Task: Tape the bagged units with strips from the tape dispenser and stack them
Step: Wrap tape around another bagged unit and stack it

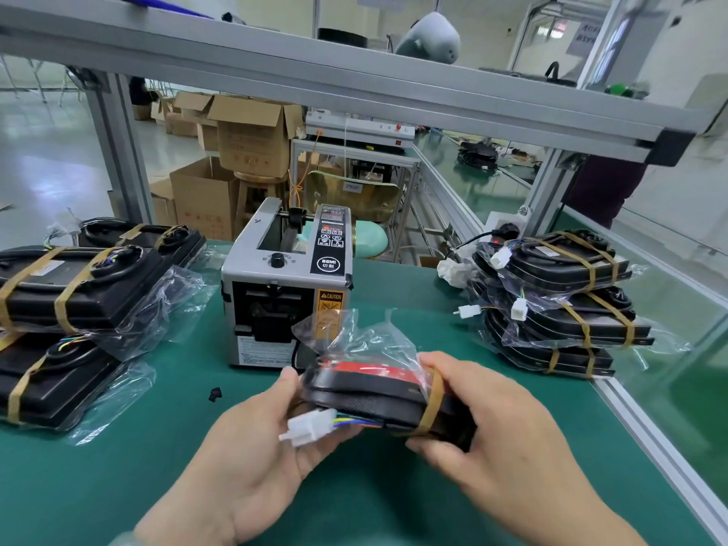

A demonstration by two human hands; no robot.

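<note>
A green-matted surface [118,486] framed in aluminium rail spreads across a factory workstation, with open cardboard boxes [252,139] standing on the floor beyond it. At the surface's far middle stands a grey tape dispenser [285,285], its cutter mouth facing the worker and an orange caution label beside that mouth. To the left lies a group of bagged units [75,285], black housings in clear plastic bound with tan tape bands, some resting on top of others; to the right a second stack of bagged units [563,305] rises several high, white connectors and thin wires trailing from its left side. Just in front of the dispenser, above the surface, a worker holds one bagged unit [370,392] edge-on between both hands, loose clear bag bunching upward from it and a red patch showing along its top. The right hand [492,419] grips the unit's right end, thumb pressing on top beside a tan tape strip [433,403] that wraps around the unit. The left hand [252,447] grasps the left end, fingers underneath and thumb on top, beside a white connector [309,427] on coloured wires. A small black scrap [214,394] lies on the mat near the left hand.
</note>
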